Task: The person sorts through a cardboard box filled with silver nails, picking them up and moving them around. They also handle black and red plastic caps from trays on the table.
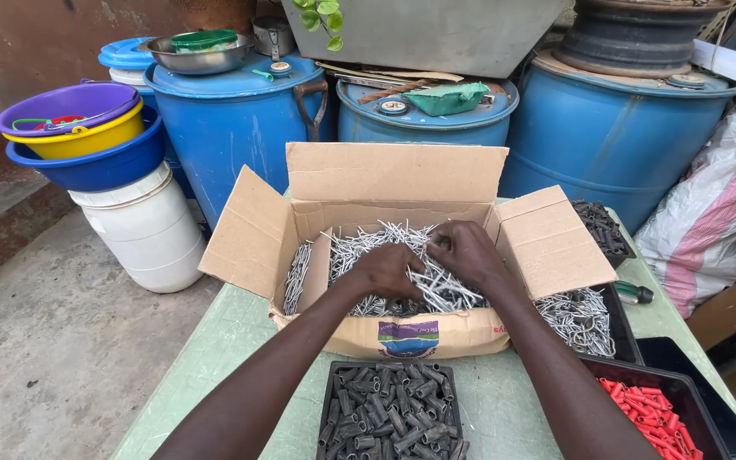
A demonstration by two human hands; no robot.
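Note:
An open cardboard box (257, 230) sits on a pale green table (215, 349), filled with shiny steel nails (368, 243). Both my hands are inside it. My left hand (385, 271) rests palm down on the heap, fingers curled into the nails. My right hand (466, 251) is bent over the pile just to the right, fingertips pinching some nails near the left hand. How many nails each hand holds is hidden by the fingers.
A black tray of dark grey wall plugs (392, 413) lies nearest me. To the right are a tray of loose nails (585, 315), a tray of red plugs (653, 413) and a tray of black screws (600, 226). Blue drums (232, 128), stacked basins (87, 136) and a white bucket (151, 230) stand behind.

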